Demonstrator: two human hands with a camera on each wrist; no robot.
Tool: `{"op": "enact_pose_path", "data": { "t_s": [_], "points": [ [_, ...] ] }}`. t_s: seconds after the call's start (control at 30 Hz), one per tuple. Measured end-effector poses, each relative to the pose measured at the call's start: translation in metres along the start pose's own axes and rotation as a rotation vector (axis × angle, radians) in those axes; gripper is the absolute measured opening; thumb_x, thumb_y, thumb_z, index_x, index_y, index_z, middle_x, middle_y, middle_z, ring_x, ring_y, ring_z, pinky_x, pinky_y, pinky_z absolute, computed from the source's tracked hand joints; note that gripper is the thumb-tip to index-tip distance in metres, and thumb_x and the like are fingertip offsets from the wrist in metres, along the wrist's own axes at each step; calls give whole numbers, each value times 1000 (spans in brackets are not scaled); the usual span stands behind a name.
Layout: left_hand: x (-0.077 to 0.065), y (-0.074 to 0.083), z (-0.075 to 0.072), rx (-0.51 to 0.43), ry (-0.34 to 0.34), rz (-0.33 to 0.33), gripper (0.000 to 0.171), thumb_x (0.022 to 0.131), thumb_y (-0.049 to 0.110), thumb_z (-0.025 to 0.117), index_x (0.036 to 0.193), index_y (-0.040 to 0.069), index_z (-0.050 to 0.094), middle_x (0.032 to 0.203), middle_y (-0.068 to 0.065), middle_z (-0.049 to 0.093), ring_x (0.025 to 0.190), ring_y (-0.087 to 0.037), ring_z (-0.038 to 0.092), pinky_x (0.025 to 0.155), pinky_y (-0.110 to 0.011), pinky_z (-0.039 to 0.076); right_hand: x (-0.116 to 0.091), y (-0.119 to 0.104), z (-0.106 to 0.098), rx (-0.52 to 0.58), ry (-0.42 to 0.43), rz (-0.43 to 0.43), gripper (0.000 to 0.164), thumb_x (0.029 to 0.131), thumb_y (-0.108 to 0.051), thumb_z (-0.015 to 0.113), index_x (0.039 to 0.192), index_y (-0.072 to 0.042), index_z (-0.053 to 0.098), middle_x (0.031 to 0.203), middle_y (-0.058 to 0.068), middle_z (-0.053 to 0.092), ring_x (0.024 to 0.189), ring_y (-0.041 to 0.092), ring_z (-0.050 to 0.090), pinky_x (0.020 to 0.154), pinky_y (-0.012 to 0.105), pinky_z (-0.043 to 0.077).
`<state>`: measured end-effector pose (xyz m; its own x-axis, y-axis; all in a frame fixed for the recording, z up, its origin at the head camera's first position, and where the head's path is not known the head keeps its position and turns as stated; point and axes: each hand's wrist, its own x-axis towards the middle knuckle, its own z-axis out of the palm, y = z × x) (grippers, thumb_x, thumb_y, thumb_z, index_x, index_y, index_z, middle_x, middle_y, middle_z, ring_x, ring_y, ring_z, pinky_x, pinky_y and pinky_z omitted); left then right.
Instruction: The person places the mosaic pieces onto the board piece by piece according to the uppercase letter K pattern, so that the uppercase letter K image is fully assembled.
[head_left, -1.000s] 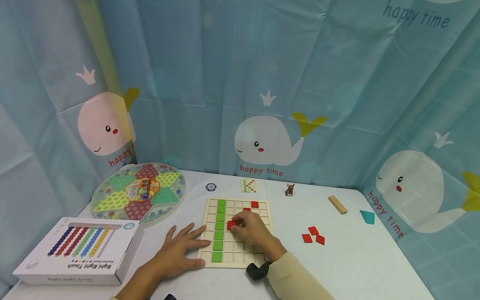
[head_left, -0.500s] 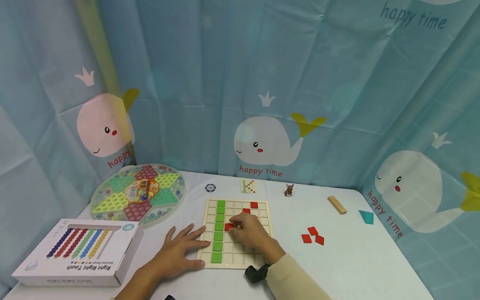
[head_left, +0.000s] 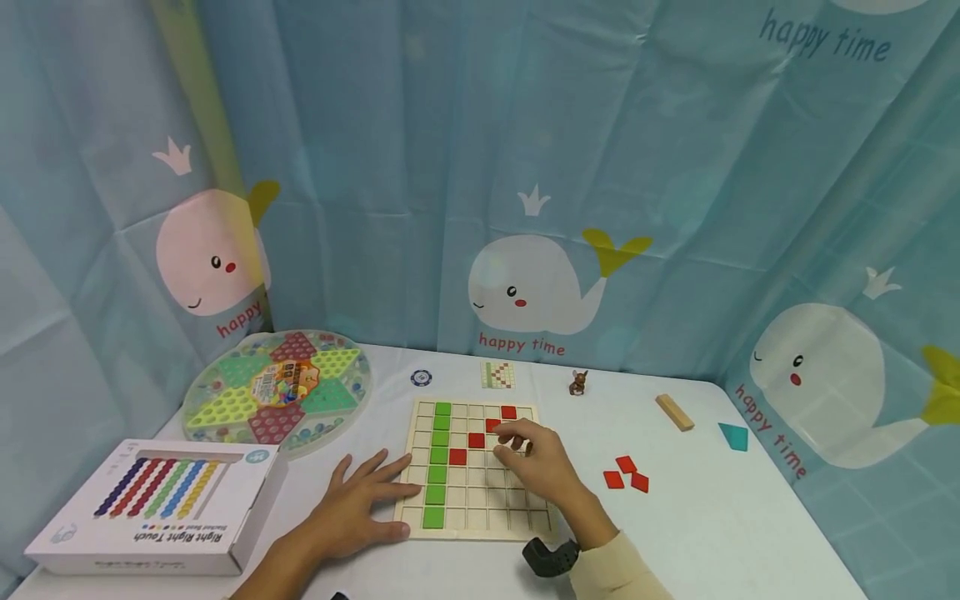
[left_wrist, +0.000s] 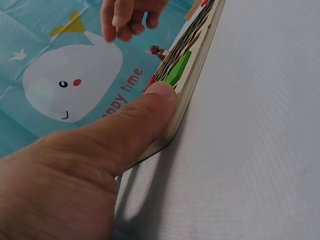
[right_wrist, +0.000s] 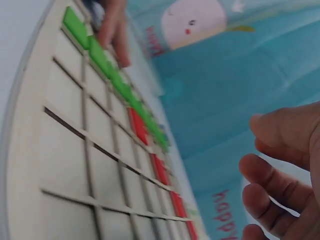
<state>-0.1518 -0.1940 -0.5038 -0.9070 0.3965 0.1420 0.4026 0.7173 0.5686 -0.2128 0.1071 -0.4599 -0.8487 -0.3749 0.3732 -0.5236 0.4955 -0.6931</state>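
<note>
A wooden grid board (head_left: 477, 497) lies flat on the white table. Green square tiles (head_left: 435, 474) fill one of its columns. From that column a diagonal of red tiles (head_left: 457, 457) climbs toward the far right corner. My left hand (head_left: 358, 506) lies with spread fingers at the board's left edge; in the left wrist view its thumb (left_wrist: 142, 117) touches the rim near a green tile. Above the right part of the board hovers my right hand (head_left: 546, 467), its fingers loosely bent and apart. The right wrist view shows nothing between those fingers (right_wrist: 280, 135).
Several loose things lie right of the board: three red tiles (head_left: 613, 480), a wooden block (head_left: 674, 412) and a teal piece (head_left: 733, 436). Behind it are a pattern card (head_left: 498, 375), a poker chip (head_left: 422, 378) and a mouse figurine (head_left: 577, 382). A box (head_left: 157, 508) and round game board (head_left: 285, 387) stand left.
My right hand has let go of a red tile, now in the cell beside the green column, and moved right, off the tile. My left hand has stayed put.
</note>
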Motion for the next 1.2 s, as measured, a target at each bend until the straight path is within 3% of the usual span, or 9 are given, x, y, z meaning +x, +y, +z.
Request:
{"op": "enact_pose_path", "data": {
  "t_s": [0.2, 0.4, 0.6, 0.77, 0.97, 1.2],
  "points": [
    [-1, -1, 1, 8, 0, -11, 55, 75, 64, 68, 119, 31, 70, 147, 2, 44, 140, -36, 25, 105, -66, -3, -13, -5, -26, -26, 80, -7, 27, 84, -12, 75, 110, -20, 71, 94, -13, 64, 83, 16, 55, 68, 34, 48],
    [-1, -1, 3, -1, 5, -6, 53, 75, 62, 69, 119, 32, 70, 146, 2, 45, 139, -37, 26, 105, -66, -3, -26, -4, -56, -75, 129, -89, 31, 81, -9, 78, 110, -18, 71, 101, -11, 64, 84, 15, 55, 67, 39, 48],
    [-1, -1, 2, 1, -12, -28, 55, 74, 63, 69, 119, 32, 70, 147, 3, 43, 140, -35, 24, 105, -65, -5, -41, 5, -83, -141, 164, -107, 34, 80, -10, 79, 112, -16, 70, 105, -3, 65, 88, 11, 54, 70, 39, 49],
    [0, 0, 2, 3, -11, -26, 56, 74, 63, 69, 119, 31, 70, 147, 2, 44, 140, -36, 24, 105, -66, -5, -54, 16, -99, -186, 169, -48, 37, 79, -9, 79, 114, -15, 69, 107, -8, 62, 91, 12, 53, 70, 33, 50],
    [-1, 1, 1, 5, -11, -26, 55, 74, 63, 69, 119, 31, 70, 147, 2, 44, 140, -36, 24, 105, -66, -4, -68, 40, -109, -219, 179, 94, 35, 82, -14, 78, 116, -16, 69, 111, -6, 62, 95, 20, 54, 73, 43, 51],
    [0, 1, 0, -6, -8, -11, 55, 75, 62, 69, 120, 30, 70, 147, 0, 44, 139, -39, 25, 104, -66, -4, -78, 65, -112, -246, 158, 125, 36, 81, -16, 79, 116, -16, 69, 111, -5, 60, 102, 20, 53, 77, 43, 49]
  ]
}}
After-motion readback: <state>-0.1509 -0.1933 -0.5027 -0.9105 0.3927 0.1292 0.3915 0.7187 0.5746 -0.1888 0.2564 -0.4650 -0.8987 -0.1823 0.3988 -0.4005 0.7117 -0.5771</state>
